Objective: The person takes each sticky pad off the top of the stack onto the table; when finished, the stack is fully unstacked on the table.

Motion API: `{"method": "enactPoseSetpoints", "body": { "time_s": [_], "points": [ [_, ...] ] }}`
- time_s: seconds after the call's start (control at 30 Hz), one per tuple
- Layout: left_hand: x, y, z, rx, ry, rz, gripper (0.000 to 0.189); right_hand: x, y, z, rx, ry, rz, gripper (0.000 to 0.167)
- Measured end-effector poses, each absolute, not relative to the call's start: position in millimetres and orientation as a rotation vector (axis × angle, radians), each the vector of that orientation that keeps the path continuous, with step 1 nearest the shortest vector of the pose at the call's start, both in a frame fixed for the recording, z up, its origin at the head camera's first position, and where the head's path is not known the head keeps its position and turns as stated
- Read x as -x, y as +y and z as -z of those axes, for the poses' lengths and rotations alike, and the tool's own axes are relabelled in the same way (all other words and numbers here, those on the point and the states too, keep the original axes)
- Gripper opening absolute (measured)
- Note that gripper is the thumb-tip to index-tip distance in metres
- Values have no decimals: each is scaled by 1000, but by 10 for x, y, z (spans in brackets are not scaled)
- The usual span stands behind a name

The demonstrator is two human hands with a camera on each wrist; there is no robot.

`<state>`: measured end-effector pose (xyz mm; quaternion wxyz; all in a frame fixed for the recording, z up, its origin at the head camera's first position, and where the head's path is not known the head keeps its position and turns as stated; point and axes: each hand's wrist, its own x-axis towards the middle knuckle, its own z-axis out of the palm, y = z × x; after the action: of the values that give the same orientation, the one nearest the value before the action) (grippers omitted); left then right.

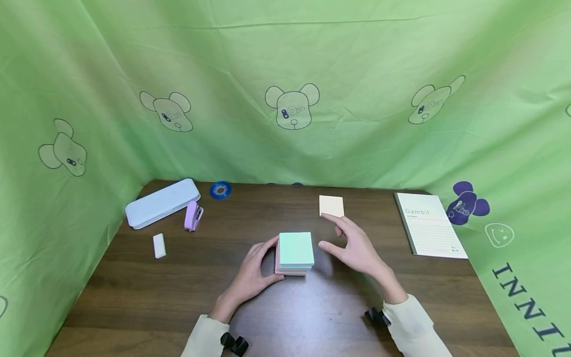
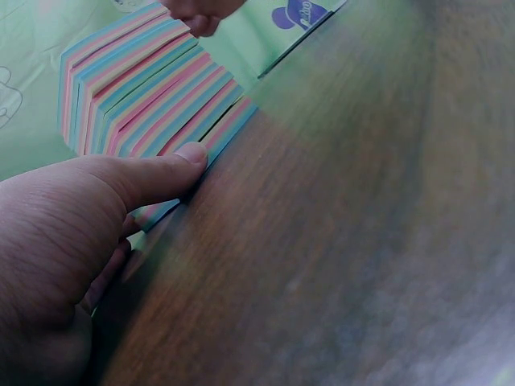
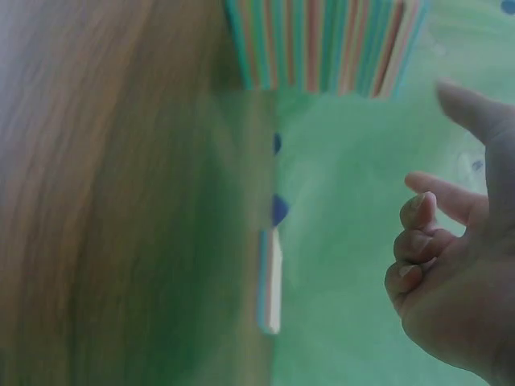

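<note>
A tall stack of sticky note pads (image 1: 296,249), mint green on top with pink, blue and yellow layers below, stands on the table in the head view. My left hand (image 1: 250,275) grips its lower part, the thumb along the near side and the fingers at the left. Colored layers of the stack (image 2: 153,88) fan out slightly in the left wrist view. To the right, my right hand (image 1: 357,248) holds nothing, thumb and index finger spread apart. Its index fingertip overlaps the near edge of a cream sticky note pad (image 1: 331,205); this smaller pile (image 3: 269,281) shows layered edges.
At the left lie a pale blue pencil case (image 1: 162,203), a purple stapler (image 1: 193,216) and a white eraser (image 1: 159,246). A blue tape roll (image 1: 220,190) sits near the back edge. A white notepad (image 1: 429,225) lies at the right. Green cloth (image 1: 290,153) hangs behind the table.
</note>
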<state>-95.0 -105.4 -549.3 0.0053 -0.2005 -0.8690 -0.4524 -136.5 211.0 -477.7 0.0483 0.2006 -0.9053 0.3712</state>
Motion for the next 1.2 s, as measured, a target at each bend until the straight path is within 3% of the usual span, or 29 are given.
{"method": "enactPoseSetpoints", "body": {
  "time_s": [0.13, 0.63, 1.2],
  "points": [
    [945, -1061, 5489, 623, -2723, 1424, 103, 1275, 2009, 4688, -704, -2764, -1146, 68],
    [963, -1069, 5492, 641, -2712, 1448, 100, 1186, 1702, 4696, -821, -2839, -1038, 96],
    [959, -1072, 5504, 640, -2696, 1426, 100, 1211, 1651, 4677, -845, -2794, -1050, 78]
  ]
}}
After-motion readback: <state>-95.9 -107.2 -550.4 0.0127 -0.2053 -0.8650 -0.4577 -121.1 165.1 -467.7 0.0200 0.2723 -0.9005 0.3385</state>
